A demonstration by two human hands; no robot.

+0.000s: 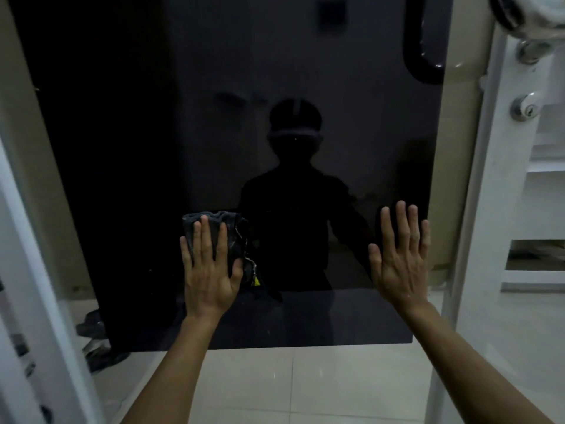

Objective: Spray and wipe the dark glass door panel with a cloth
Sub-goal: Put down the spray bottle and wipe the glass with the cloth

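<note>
The dark glass door panel (305, 87) fills the middle of the head view and mirrors a dim silhouette. My left hand (211, 267) presses a crumpled dark grey cloth (237, 237) flat against the lower left part of the glass, fingers straight and spread over it. My right hand (400, 255) lies flat on the glass near its right edge, fingers straight and pointing up, holding nothing. No spray bottle is in view.
A black curved handle (423, 56) sits at the panel's upper right. A beige frame (458, 148) and a white door with a metal lock (526, 107) stand to the right. Pale floor tiles (305, 384) lie below; dark shoes (97, 332) lie at the lower left.
</note>
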